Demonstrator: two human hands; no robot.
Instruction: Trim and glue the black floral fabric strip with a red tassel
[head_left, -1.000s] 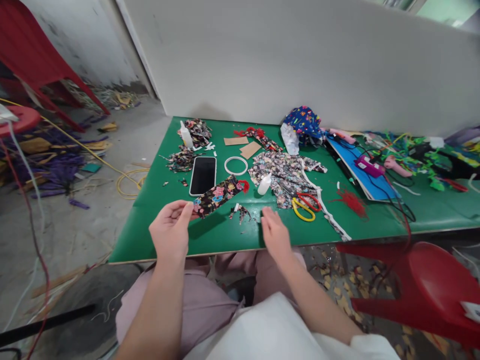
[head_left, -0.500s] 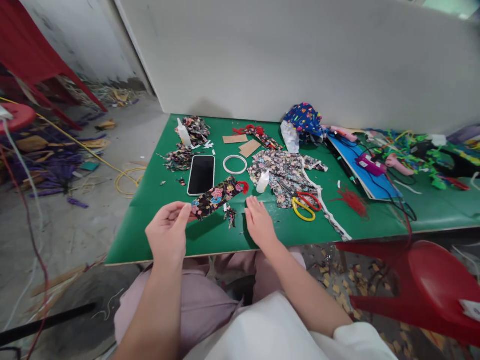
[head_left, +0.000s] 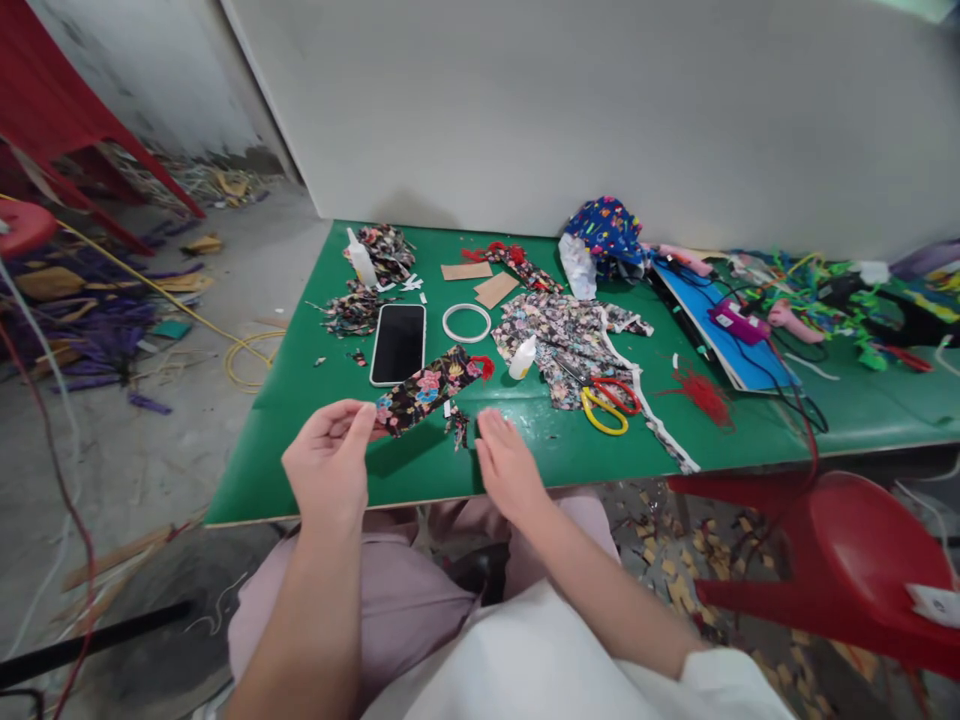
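A dark floral fabric bookmark (head_left: 426, 390) with a red cord at its far end is pinched at the near end by my left hand (head_left: 330, 455), just over the table's front part. My right hand (head_left: 511, 465) lies low over the green table with fingers stretched out, holding nothing. Small fabric scraps (head_left: 457, 428) lie between the two hands. Past the bookmark are a phone (head_left: 398, 343) and a white ring of tape (head_left: 466, 323). A small white glue bottle (head_left: 523, 357) stands beyond my right hand, near scissors (head_left: 606, 405) with red and yellow handles.
Floral cloth (head_left: 540, 325) spreads over the table's middle, with cardboard pieces (head_left: 496, 289) behind it. Another glue bottle (head_left: 360, 258) leans on scraps at the back left. A blue folder (head_left: 739, 335) with cables and a purple device (head_left: 739, 320) lies right. A red stool (head_left: 885, 570) stands front right.
My right hand has shifted slightly left and nearer to me along the table. My left hand still holds the bookmark in much the same pose. The view has moved a little.
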